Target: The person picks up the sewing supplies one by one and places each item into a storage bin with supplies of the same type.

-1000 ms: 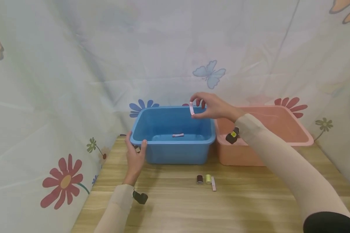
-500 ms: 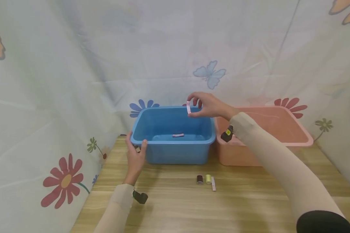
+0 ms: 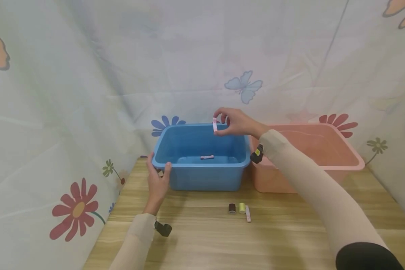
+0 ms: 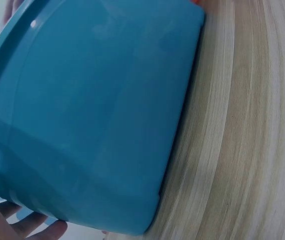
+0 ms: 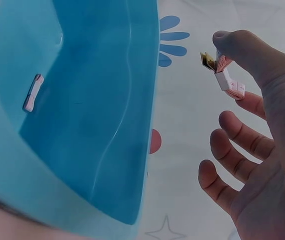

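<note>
My right hand [image 3: 237, 122] pinches a folded, pink-and-white tape measure [image 3: 215, 124] between thumb and index finger, above the back of the blue plastic basin [image 3: 206, 165]. In the right wrist view the tape measure [image 5: 230, 82] shows brass-coloured ends and a white band round its folds; the other fingers are spread. Another folded tape measure [image 3: 207, 157] lies on the basin's floor. My left hand [image 3: 158, 185] grips the basin's front left corner, thumb on the front rim. Beneath the basin in the left wrist view, my left fingers [image 4: 32, 225] curl at its side.
To the right stands a pink basin [image 3: 354, 165], close beside the blue one. In front on the wooden table [image 3: 202, 232] are a dark thread spool [image 3: 232, 208], a yellow-green spool [image 3: 242, 208] and a third folded tape measure [image 3: 248, 214]. A patterned curtain [image 3: 189, 56] hangs behind.
My right hand has drifted left over the blue basin, still pinching the tape measure. The left hand keeps its hold on the corner.
</note>
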The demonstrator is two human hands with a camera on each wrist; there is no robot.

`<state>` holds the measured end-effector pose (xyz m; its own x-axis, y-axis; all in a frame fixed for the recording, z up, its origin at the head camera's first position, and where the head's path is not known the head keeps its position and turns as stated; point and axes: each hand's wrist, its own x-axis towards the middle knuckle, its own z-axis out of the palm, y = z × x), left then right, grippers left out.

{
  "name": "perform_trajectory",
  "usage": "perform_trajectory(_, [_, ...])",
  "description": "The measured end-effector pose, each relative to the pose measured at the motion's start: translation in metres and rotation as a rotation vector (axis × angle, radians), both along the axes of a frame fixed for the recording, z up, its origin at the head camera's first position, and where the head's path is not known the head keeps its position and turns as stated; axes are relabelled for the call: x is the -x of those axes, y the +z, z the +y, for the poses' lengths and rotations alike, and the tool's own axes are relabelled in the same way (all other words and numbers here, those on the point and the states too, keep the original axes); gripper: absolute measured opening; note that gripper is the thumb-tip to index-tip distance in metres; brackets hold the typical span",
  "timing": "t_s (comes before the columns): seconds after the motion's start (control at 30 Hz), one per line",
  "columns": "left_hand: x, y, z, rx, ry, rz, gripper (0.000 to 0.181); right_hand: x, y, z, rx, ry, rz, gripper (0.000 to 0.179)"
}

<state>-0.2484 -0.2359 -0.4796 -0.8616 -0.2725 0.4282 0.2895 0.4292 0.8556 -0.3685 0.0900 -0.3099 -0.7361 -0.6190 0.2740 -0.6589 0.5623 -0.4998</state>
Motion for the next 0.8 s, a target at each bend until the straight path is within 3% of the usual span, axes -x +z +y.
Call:
perform_trajectory(0.27, [-0.003, 0.003, 0.0, -0.001, -0.005, 0.0, 0.078, 0.009, -0.002, -0.008, -0.01, 0.01, 0.021, 0.062])
perform_trajectory(0.8, [-0.002, 0.002, 0.001, -0.013, -0.014, -0.012, 0.076, 0.022, -0.016, -0.022, 0.045, -0.013, -0.014, 0.059])
